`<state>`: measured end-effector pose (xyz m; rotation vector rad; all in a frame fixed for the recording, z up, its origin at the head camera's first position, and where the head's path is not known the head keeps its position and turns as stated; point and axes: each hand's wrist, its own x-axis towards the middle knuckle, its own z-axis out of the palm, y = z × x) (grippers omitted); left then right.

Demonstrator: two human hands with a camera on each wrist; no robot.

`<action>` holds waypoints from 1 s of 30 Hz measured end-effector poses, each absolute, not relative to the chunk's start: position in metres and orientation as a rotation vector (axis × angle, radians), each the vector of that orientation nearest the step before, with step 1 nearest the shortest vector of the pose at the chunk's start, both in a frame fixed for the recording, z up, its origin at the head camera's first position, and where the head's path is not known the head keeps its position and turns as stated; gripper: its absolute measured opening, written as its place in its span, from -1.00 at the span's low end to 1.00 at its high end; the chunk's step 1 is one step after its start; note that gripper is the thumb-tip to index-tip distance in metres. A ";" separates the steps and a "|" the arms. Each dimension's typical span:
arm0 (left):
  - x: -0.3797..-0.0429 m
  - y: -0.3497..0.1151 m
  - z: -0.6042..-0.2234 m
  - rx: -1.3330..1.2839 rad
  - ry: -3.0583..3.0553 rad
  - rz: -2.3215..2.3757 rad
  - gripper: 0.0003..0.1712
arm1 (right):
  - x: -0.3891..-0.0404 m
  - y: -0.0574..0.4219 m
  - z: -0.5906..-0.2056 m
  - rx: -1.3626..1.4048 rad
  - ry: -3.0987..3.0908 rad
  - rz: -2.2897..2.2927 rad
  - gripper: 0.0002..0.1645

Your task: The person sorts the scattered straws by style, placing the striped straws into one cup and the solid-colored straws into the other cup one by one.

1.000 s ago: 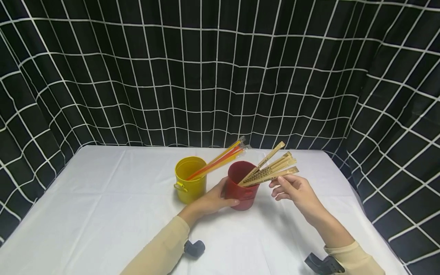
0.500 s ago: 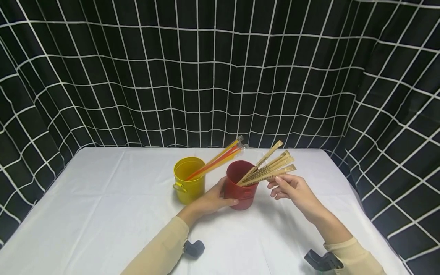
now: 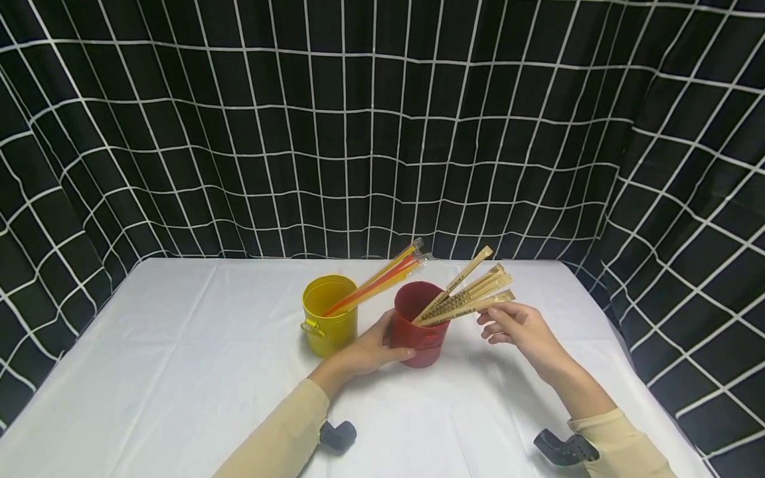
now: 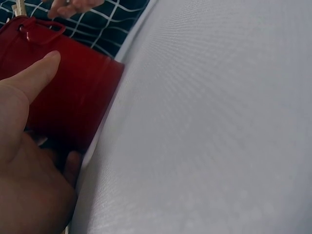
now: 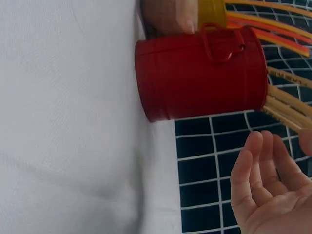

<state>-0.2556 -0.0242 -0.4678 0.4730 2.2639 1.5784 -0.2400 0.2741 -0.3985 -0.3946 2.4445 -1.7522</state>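
Observation:
My left hand (image 3: 368,345) grips the side of a small red metal bucket (image 3: 425,340), thumb across its front; the left wrist view shows the thumb along the bucket wall (image 4: 78,87). Several slim sticks in printed tan paper wrappers (image 3: 463,295) stand in the bucket, leaning right over its rim. My right hand (image 3: 526,330) is by the outer end of the lowest wrapped stick, thumb and forefinger at it. In the right wrist view, the fingers of my right hand (image 5: 265,180) are loosely bent, apart from the bucket; the thumb overlaps the stick ends (image 5: 287,109).
Close left of the red bucket stands a yellow bucket (image 3: 329,332), holding several long orange and yellow sticks (image 3: 382,279) in clear wrap that lean right, behind the red bucket. White cloth (image 3: 161,385) covers the table. A black, white-gridded curtain (image 3: 358,133) hangs behind and at both sides.
My right hand slides slightly right along the lowest wrapped stick, towards its outer end. The sticks stay in place. My left hand keeps its hold on the red bucket.

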 end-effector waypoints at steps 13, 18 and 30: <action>-0.255 -0.023 -0.465 0.518 2.241 1.628 0.11 | -0.248 0.282 -0.403 -0.339 2.444 -1.758 -0.39; -0.256 -0.023 -0.460 0.526 2.267 1.628 0.11 | -0.253 0.283 -0.400 -0.322 2.448 -1.765 -0.40; -0.247 -0.035 -0.460 0.434 2.389 1.490 0.05 | -0.262 0.302 -0.388 -0.272 2.542 -1.792 -0.35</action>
